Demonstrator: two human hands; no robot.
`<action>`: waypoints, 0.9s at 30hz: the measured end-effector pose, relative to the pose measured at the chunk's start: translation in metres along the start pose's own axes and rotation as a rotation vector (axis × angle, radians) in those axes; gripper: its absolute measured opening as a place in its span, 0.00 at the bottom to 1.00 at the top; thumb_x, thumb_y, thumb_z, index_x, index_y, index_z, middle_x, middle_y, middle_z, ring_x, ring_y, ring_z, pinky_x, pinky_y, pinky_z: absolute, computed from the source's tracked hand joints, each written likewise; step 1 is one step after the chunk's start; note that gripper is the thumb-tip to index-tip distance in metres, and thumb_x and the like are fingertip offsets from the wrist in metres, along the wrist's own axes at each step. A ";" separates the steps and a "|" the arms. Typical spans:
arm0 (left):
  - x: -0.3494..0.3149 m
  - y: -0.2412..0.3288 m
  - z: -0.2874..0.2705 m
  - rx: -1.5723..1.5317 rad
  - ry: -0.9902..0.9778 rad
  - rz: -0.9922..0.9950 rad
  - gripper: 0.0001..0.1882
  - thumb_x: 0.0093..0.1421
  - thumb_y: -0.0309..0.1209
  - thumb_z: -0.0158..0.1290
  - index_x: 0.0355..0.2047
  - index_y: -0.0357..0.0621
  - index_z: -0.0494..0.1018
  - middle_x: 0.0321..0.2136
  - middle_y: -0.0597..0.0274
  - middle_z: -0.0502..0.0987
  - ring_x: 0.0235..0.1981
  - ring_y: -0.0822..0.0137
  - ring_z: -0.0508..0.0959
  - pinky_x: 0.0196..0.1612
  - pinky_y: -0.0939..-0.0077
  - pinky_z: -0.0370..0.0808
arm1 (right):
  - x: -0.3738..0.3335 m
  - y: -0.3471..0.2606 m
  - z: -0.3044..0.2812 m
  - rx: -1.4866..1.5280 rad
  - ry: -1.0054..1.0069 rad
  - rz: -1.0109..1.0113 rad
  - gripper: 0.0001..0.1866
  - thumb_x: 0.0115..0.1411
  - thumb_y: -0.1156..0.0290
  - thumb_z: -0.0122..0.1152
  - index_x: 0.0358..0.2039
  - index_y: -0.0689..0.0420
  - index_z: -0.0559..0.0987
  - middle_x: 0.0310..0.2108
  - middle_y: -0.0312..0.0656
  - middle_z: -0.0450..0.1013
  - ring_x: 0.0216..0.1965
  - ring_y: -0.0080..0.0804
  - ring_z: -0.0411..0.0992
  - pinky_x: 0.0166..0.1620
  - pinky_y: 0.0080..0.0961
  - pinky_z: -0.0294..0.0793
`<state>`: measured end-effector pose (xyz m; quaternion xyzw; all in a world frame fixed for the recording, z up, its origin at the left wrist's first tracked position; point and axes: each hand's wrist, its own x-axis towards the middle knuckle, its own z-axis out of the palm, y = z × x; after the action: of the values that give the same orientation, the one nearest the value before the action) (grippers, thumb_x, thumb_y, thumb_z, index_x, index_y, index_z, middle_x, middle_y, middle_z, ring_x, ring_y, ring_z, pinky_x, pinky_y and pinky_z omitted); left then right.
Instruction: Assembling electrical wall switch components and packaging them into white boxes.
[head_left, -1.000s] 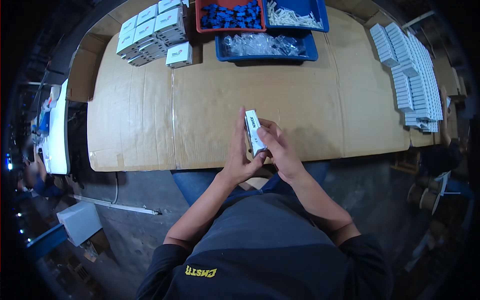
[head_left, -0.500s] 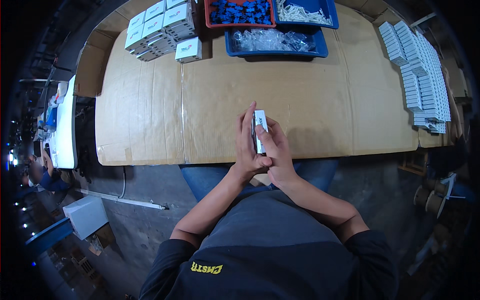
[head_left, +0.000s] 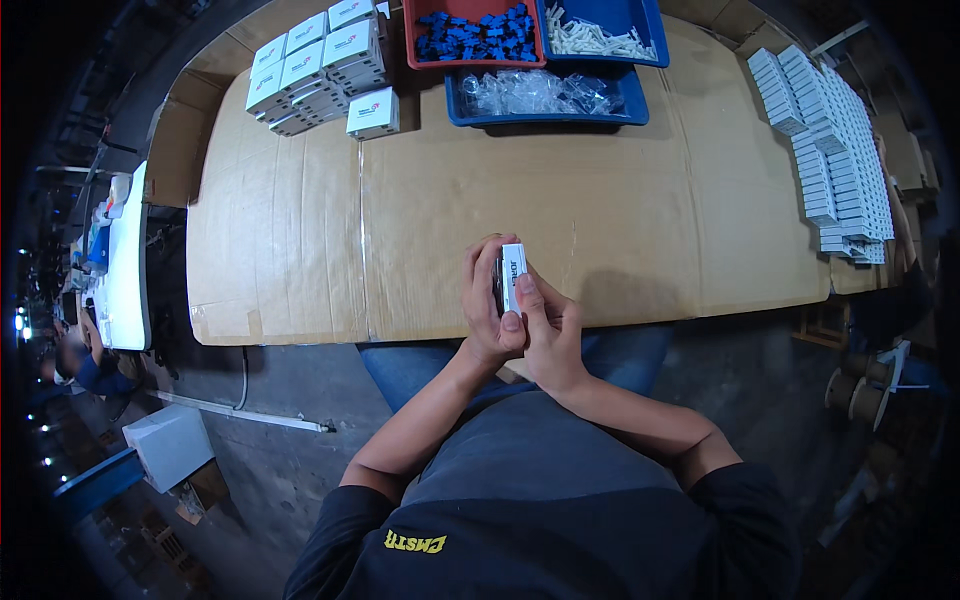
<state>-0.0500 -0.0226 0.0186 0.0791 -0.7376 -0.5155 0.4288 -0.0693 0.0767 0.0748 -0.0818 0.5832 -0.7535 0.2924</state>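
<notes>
A small white box (head_left: 514, 268) with dark print on its narrow side stands between my two hands, just above the near edge of the cardboard-covered table (head_left: 450, 215). My left hand (head_left: 484, 305) is closed round its left side, fingers curled over the far end and thumb at the near end. From the right, my right hand (head_left: 552, 335) grips it too, with the thumb pressed on the printed side. My palms and fingers hide the rest of the box.
White boxes (head_left: 320, 70) are stacked at the far left, with a single box (head_left: 373, 114) beside them. Trays hold blue parts (head_left: 475, 35), white plugs (head_left: 600, 40) and clear plastic pieces (head_left: 540, 93). More boxes (head_left: 830, 150) stand piled at the right. Another person (head_left: 95, 360) is at far left.
The fingers of my left hand have curled from straight to bent over the box's far end. Its thumb now rests against the near end. The box has shifted slightly toward me.
</notes>
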 end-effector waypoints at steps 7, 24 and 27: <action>-0.001 0.002 0.000 0.020 0.014 0.000 0.44 0.65 0.61 0.40 0.55 0.23 0.70 0.48 0.34 0.75 0.49 0.42 0.76 0.50 0.52 0.75 | -0.002 0.001 0.000 -0.114 0.008 -0.024 0.26 0.78 0.61 0.48 0.68 0.67 0.69 0.53 0.44 0.78 0.52 0.21 0.73 0.55 0.21 0.73; 0.000 0.001 -0.001 0.027 -0.004 0.017 0.52 0.64 0.68 0.41 0.61 0.22 0.65 0.52 0.36 0.73 0.53 0.42 0.73 0.54 0.51 0.73 | 0.002 -0.003 -0.008 -0.126 -0.012 0.078 0.26 0.78 0.58 0.47 0.64 0.66 0.71 0.45 0.40 0.77 0.40 0.24 0.74 0.47 0.24 0.75; 0.005 -0.008 -0.010 0.015 -0.066 -0.015 0.58 0.64 0.71 0.41 0.69 0.22 0.55 0.56 0.36 0.70 0.58 0.45 0.69 0.61 0.51 0.67 | 0.022 -0.021 -0.009 -0.047 -0.160 -0.011 0.30 0.78 0.55 0.45 0.69 0.64 0.67 0.58 0.46 0.72 0.61 0.30 0.69 0.60 0.26 0.71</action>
<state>-0.0489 -0.0363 0.0155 0.0710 -0.7546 -0.5154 0.3998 -0.0986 0.0751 0.0866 -0.1520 0.5748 -0.7324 0.3318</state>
